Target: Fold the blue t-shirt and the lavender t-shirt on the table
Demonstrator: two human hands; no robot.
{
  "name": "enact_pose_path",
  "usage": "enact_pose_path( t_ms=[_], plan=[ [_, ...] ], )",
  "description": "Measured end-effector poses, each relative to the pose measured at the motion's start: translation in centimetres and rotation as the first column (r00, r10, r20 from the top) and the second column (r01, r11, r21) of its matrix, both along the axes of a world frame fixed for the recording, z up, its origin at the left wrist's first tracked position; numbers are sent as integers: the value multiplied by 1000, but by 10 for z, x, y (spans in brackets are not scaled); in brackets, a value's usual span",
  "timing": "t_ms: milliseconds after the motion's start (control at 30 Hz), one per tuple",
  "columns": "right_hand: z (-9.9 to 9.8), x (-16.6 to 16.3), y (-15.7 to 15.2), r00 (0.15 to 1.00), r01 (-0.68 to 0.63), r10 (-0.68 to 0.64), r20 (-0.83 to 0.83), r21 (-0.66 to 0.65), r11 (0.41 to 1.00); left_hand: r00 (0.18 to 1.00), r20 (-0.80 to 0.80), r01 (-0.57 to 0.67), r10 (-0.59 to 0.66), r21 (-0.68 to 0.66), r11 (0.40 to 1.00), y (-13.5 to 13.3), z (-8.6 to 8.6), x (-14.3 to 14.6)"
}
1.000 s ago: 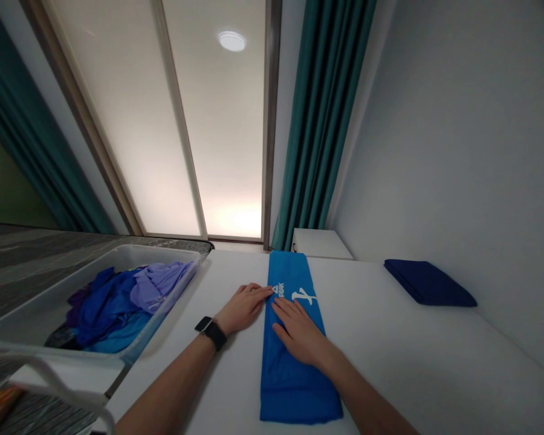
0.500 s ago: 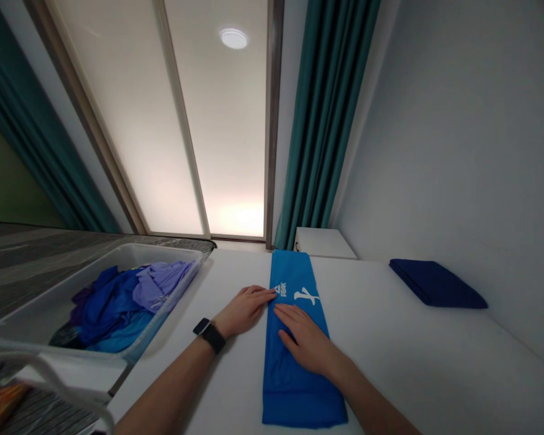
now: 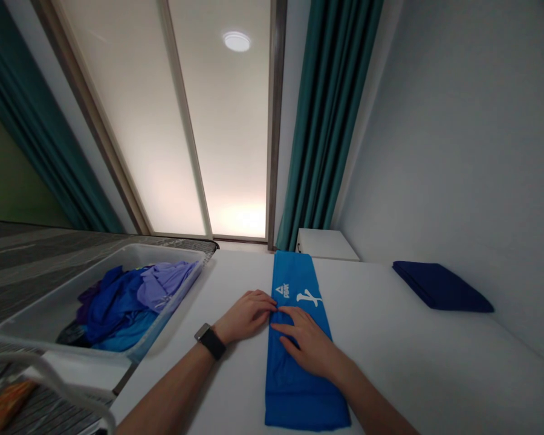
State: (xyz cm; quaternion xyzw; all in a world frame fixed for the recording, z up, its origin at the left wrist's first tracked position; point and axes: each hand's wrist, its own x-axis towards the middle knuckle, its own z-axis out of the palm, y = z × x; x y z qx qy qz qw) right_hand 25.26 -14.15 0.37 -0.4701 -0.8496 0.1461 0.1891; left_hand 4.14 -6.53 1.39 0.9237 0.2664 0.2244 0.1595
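Blue cloth [image 3: 301, 393] has its logo [image 3: 283, 290] clear now, contact's lower along the edge; left hand [image 3: 248, 315] fingers bent, can't tell if pinching; right hand [image 3: 314, 348] fingers loosely spread, gripping nothing.

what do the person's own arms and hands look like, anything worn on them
The left hand and right hand are both ungloved, and no sleeve shows on the left forearm or right forearm. On the left wrist is a watch with a squarish face and a broad black strap. Nothing worn shows on the right wrist.
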Motion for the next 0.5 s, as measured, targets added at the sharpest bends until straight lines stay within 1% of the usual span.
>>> enact_pose_path(
  t_ms=[100, 300, 500],
  plan=[
    [1, -1, 0, 999, 6, -6, -42, -4, 1000, 1000, -11, 5, -5, -4, 1000, 1, -1, -1],
    [-1, 2, 9, 976, 127, -116, -182, 47, 991, 998, -63, -11, 11, 14, 1000, -7, 4, 2],
    [-4, 6, 15, 972, 124, -111, -206, 51, 991, 992, -123, 8, -7, 5, 1000, -9, 3, 5]
  ],
)
